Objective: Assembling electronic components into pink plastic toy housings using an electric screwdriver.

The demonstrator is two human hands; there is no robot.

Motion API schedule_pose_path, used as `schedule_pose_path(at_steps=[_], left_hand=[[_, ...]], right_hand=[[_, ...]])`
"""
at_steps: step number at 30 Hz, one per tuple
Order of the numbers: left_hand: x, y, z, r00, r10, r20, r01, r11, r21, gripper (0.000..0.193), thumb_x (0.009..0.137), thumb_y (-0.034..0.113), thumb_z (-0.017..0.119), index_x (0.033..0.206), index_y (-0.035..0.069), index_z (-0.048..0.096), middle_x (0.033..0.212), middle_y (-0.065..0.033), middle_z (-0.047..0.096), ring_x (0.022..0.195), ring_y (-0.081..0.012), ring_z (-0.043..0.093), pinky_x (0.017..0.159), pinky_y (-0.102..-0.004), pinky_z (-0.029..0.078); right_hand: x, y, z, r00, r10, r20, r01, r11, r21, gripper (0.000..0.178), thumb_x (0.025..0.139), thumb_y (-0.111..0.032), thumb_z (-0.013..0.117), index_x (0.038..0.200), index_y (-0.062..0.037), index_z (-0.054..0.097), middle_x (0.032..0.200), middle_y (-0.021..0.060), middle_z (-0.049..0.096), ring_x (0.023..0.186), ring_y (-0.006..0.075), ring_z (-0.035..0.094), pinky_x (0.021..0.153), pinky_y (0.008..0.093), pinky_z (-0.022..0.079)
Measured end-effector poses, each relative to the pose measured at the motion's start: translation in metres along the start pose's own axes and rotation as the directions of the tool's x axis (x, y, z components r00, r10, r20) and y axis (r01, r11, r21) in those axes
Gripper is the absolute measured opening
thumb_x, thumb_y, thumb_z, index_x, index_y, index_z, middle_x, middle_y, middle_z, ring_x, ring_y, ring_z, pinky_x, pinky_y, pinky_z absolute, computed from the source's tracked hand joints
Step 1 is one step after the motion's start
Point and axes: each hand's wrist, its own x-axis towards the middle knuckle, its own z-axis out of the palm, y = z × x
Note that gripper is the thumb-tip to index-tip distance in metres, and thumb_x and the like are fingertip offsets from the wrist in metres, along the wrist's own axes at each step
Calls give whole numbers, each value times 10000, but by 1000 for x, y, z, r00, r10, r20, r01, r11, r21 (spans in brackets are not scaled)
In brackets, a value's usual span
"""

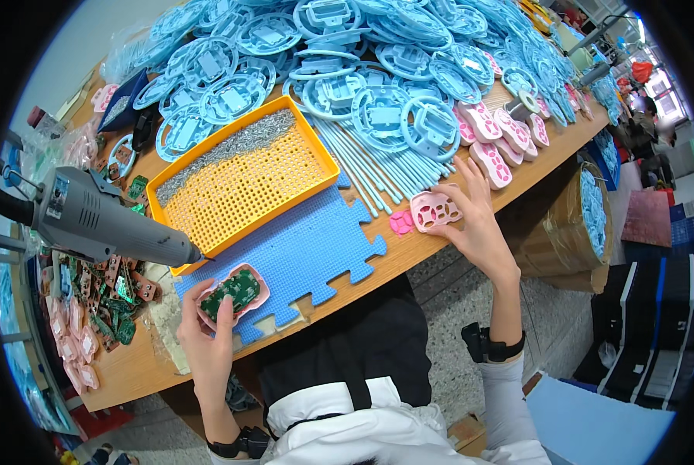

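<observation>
Two grips when I looked. Left hand [206, 341] held a pink shell [262, 294] with a green circuit board [242, 287] in it, thumb on the board, on the near side of the yellow tray [246, 180]. Right hand [477, 225] pinched a pink holed cover [432, 211] between thumb and fingers, right of the tray, just beside a hot-pink piece [400, 222]. Screws [235, 143] lay heaped along the tray's far side. Grey screwdriver [115, 221] had its tip by the tray's near-left corner; blue plastic rings [266, 35] were piled beyond it.

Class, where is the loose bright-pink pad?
In the head view, right of centre, the pad lies on the table, left of the shell in the right hand.
</observation>
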Motion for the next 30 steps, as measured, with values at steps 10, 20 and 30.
schedule_pose_path(at_steps=[10, 20, 30], left_hand=[[-12, 45, 45, 816, 547, 186, -544, 619, 566, 408, 734, 59, 708, 1128, 33, 601, 1163, -142, 555, 1107, -330, 495, 941, -412, 385], [20, 33, 216, 581, 662, 473, -813, 505, 290, 668, 726, 214, 673, 1300, -31, 434, 1333, -200, 435, 1289, -335, 364, 1047, -422, 317], [7, 21, 208, 470, 786, 401, -883, 413, 225, 354, 718, 109, 572, 1047, -20, 586, 1035, -69, 568, 906, -206, 533, 754, -311, 463]], right_hand=[[-32, 0, 4, 955, 290, -62, -232, 862, 451, 349, 743, 34, 672, 1053, -28, 524, 1066, 132, 587, 944, 252, 600, 867, 367, 460], [-60, -9, 0, 695, 671, -259, -92, 440, 893, 463, 896, 31, 501, 1334, -17, 361, 1228, 123, 501, 1044, 161, 541, 882, 265, 447], [-78, 0, 25, 645, 759, -87, -13, 124, 992, 367, 895, 2, 536, 1218, -32, 365, 1174, 146, 517, 1063, 194, 548, 880, 324, 483]])
